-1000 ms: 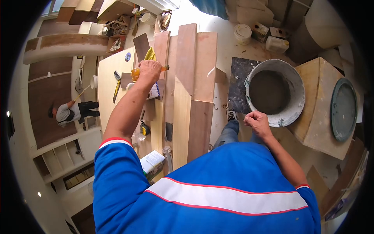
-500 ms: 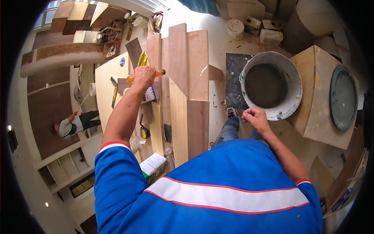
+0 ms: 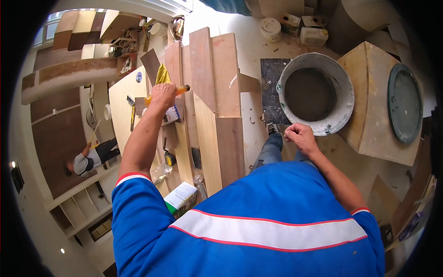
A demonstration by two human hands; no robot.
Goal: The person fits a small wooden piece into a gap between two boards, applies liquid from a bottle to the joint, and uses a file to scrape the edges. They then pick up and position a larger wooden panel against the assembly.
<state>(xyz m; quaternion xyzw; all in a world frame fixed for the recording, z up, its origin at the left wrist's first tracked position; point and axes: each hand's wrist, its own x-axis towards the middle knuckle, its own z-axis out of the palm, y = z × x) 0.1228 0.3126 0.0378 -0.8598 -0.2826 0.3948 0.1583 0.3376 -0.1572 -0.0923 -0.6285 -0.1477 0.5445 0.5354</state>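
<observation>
My left hand [image 3: 164, 95] is wrapped round a bottle of orange liquid [image 3: 182, 90] that lies on its side, dark cap to the right, above the board-covered bench. Just beyond the knuckles a crumpled yellow wrapper [image 3: 162, 75] sticks up. A hammer [image 3: 132, 111] and a white packet with blue print [image 3: 171, 114] lie close to that hand. My right hand [image 3: 302, 138] is closed in a loose fist near my waist, with nothing visible in it. Right above it stands a large bucket [image 3: 344, 99] with grey-brown mix inside, apart from the fingers.
Stacked boards [image 3: 229, 143] run along the bench, with a tape measure [image 3: 170, 159] and a white-and-green can [image 3: 181, 195] on its left part. A wooden box [image 3: 369, 106] bearing a round lid [image 3: 406, 104] stands right of the bucket. Another person [image 3: 90, 159] holds a pole at far left.
The view has shifted slightly, so the bucket and boards appear a little higher and further left. My left hand still holds the bottle; my right hand stays closed in nearly the same place.
</observation>
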